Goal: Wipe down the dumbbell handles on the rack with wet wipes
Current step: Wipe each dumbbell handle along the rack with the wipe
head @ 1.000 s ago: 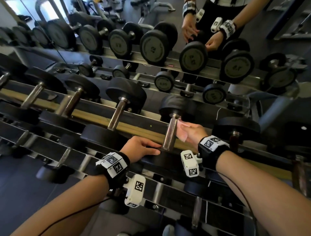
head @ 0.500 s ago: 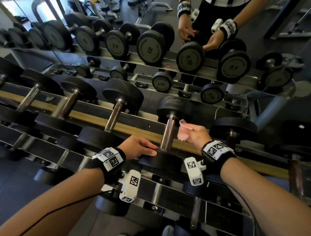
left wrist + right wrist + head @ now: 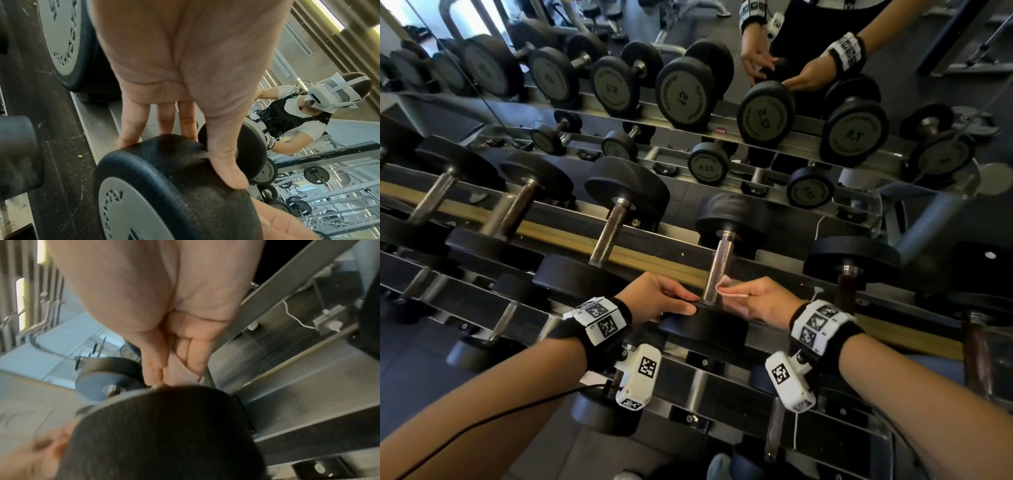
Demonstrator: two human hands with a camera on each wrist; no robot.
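Note:
A dumbbell with a knurled steel handle lies on the top tier of the rack, running away from me. My left hand rests on its near black head; in the left wrist view the straight fingers reach behind that head and the thumb lies across its rim. My right hand pinches a pale wet wipe against the handle's lower end, just above the near head. In the right wrist view the curled fingers hold the wipe above the head.
More dumbbells lie on either side: one to the left, one with a dark handle to the right. Smaller dumbbells sit on the lower tier. A mirror behind the rack reflects the weights and my hands.
My right hand has slid the wipe down the handle from its middle to its lower end. The left hand stays on the near head.

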